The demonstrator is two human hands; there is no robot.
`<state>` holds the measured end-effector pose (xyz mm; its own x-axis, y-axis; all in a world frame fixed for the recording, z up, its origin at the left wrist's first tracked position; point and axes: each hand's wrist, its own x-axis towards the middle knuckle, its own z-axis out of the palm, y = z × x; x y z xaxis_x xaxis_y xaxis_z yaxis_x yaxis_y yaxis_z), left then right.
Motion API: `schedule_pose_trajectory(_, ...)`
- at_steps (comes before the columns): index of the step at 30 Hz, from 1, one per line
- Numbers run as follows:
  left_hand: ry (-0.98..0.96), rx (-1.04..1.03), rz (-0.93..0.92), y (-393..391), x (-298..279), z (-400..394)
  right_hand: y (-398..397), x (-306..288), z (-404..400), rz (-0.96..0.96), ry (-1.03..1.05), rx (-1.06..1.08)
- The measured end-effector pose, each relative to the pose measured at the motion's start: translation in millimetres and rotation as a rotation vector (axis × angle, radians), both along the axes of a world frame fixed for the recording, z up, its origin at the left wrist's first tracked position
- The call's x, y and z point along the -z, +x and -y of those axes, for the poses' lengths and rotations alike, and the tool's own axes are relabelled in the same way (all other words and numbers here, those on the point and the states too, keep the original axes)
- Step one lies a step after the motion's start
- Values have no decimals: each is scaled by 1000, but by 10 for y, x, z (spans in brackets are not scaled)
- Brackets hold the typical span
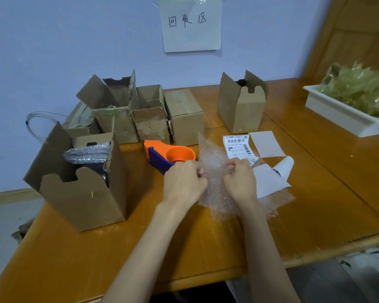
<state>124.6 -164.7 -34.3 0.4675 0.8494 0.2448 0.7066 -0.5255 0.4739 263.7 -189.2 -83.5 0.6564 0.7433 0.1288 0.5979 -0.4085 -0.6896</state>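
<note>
A sheet of clear bubble wrap lies partly on the wooden table and is lifted at its near middle. My left hand grips the sheet's left part with curled fingers. My right hand grips it a short way to the right, fingers curled too. The two hands are close together, about a hand's width apart. An orange and blue tape dispenser lies just behind my left hand. A shipping label with barcodes lies behind my right hand.
An open cardboard box with a dark wrapped item stands at the left. Several more boxes line the back, one open box apart at right. Label backing sheets lie right of the wrap. A white tray of crumpled tape sits far right.
</note>
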Motion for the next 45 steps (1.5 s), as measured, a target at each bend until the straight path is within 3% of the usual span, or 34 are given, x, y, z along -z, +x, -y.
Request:
schedule_pose_trajectory(5, -265, 85, 457, -40, -84, -85, 47, -27, 25, -27, 79, 26)
schedule_pose_trajectory(10, -595, 16, 959, -97, -226, -214, 91, 3, 17, -73, 65, 48)
schedule_pose_trajectory(14, -618, -75, 1145, -217, -264, -344, 81, -15, 8, -85, 110, 49)
schedule_pose_trajectory(17, -589, -108, 1093, -319, -282, -353, -4, -150, 15, -267, 255, 34)
schedule_pose_trajectory(20, -565, -82, 1040, -421, -301, -344, -59, -333, 18, -543, 223, -3)
schedule_pose_trajectory(23, -564, -69, 1027, -513, -356, -332, -33, -386, 28, -666, 177, -97)
schedule_pose_trajectory(27, -568, -119, 849, -598, -392, -391, -36, -388, 49, -804, 372, -278)
schedule_pose_trajectory(32, -488, -93, 544, -631, -462, -457, -19, -416, 35, -666, 388, -286)
schedule_pose_trajectory(35, -254, -99, 322, -614, -431, -511, -45, -443, 45, -542, 341, -329)
schedule_pose_trajectory(38, -24, -142, 214, -615, -402, -547, -72, -428, 34, -440, 331, -311)
schedule_pose_trajectory(41, 33, -84, 274, -643, -380, -583, -91, -428, 64, -235, 304, -263)
schedule_pose_trajectory(43, -44, 86, 375, -642, -415, -553, -100, -451, 85, -79, 245, -290)
schedule_pose_trajectory(45, -111, 248, 440, -622, -451, -517, -140, -511, 81, -43, 169, -380)
